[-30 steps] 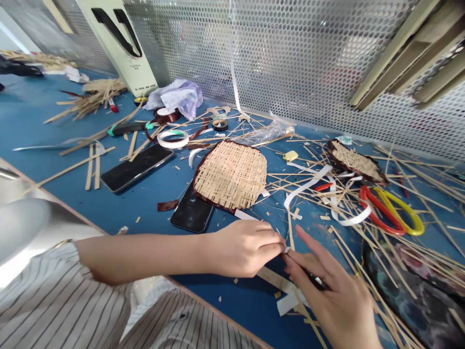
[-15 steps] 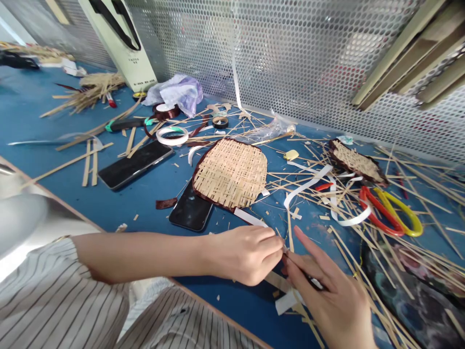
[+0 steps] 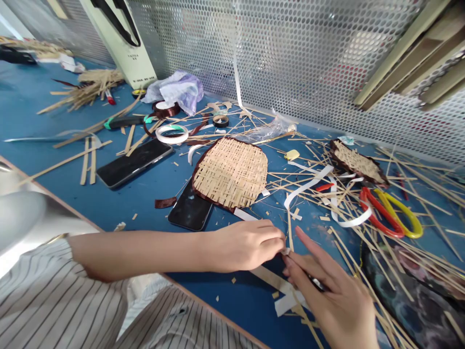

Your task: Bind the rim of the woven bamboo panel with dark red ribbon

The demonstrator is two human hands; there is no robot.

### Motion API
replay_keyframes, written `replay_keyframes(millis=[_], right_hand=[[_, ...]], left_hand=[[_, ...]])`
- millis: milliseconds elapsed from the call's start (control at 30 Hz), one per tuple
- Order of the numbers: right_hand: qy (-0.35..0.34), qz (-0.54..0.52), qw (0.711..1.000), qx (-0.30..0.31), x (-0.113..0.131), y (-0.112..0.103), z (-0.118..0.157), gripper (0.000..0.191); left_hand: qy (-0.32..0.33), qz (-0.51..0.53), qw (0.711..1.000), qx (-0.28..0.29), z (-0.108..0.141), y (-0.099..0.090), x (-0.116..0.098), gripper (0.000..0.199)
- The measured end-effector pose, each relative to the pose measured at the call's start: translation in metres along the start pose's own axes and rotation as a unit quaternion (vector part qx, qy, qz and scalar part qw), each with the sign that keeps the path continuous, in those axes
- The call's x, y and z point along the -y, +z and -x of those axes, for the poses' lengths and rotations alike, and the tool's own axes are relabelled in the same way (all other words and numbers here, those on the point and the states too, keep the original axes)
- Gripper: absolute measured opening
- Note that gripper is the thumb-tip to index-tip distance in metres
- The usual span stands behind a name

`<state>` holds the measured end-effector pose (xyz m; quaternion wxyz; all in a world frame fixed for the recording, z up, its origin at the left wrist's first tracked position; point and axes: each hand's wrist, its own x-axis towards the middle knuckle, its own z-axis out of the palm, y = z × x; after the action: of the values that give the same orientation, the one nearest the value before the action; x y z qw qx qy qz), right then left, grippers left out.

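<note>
Little has changed: my left hand (image 3: 245, 245) stays in a narrow grip on the white strip (image 3: 286, 251) at five o'clock; my right hand (image 3: 336, 295) is narrow beside it, hold unclear.

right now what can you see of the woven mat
The woven mat is a flat, roughly square piece with rounded corners, plaited from pale tan strips, perhaps cane, and edged in dark reddish-brown tape. It lies on the blue table, its lower left edge over a phone, a white strip at its lower edge.
</note>
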<state>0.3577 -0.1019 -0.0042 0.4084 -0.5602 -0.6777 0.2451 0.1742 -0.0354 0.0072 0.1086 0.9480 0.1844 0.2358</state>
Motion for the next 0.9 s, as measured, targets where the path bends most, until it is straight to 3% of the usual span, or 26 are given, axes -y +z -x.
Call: replay_keyframes(millis=[200,333,533,767,900], right_hand=[[0.026,-0.014,1.0,0.003,0.0027,0.0013,-0.0003,0.038],[0.027,0.036,0.999,-0.008,0.0034,0.0004,-0.0011,0.038],[0.003,0.051,0.999,0.017,0.0009,-0.0018,-0.0009,0.039],[-0.013,0.023,0.999,0.029,-0.0032,0.0004,0.0027,0.04],[0.027,0.012,0.999,0.015,-0.0009,0.0002,0.0014,0.04]], left_hand=[[0.014,0.018,1.0,-0.012,0.0028,-0.0017,0.0028,0.025],[0.073,-0.075,0.994,-0.014,0.0041,-0.002,-0.0003,0.03],[0.14,-0.201,0.97,-0.002,0.0039,-0.0018,-0.0069,0.022],[0.115,-0.159,0.98,0.002,0.0011,0.002,-0.0036,0.025],[0.021,-0.046,0.999,0.007,0.001,0.0022,-0.0022,0.024]])
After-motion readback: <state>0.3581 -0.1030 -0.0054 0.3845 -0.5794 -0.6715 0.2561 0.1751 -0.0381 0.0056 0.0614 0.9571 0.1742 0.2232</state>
